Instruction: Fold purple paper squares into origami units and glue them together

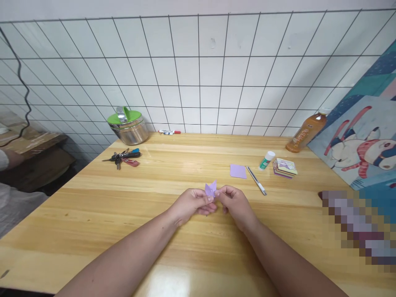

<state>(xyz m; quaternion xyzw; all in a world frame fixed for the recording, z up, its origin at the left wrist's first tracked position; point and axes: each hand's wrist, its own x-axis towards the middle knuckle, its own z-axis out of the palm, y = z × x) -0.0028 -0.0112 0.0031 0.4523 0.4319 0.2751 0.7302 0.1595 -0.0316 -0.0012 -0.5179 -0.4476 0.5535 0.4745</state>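
A small folded piece of purple paper point(210, 188) with pointed corners is held above the middle of the wooden table. My left hand point(198, 202) pinches it from below and the left, thumb on top. At its right edge, my right hand point(231, 200) is closed with thumb and forefinger on the paper. Just beyond my right hand lies a flat purple paper square point(238, 171). A utility knife point(256, 180) rests to the right of that square. The fingertips partly hide the lower part of the folded paper.
On the right stand a glue stick point(267, 160), a stack of small papers point(285, 167) and a tea bottle point(307, 131). Keys point(122, 157), a lidded metal pot point(129, 127) and a marker point(169, 132) lie or stand at the left and back. Another person's sleeve point(18, 210) shows at far left.
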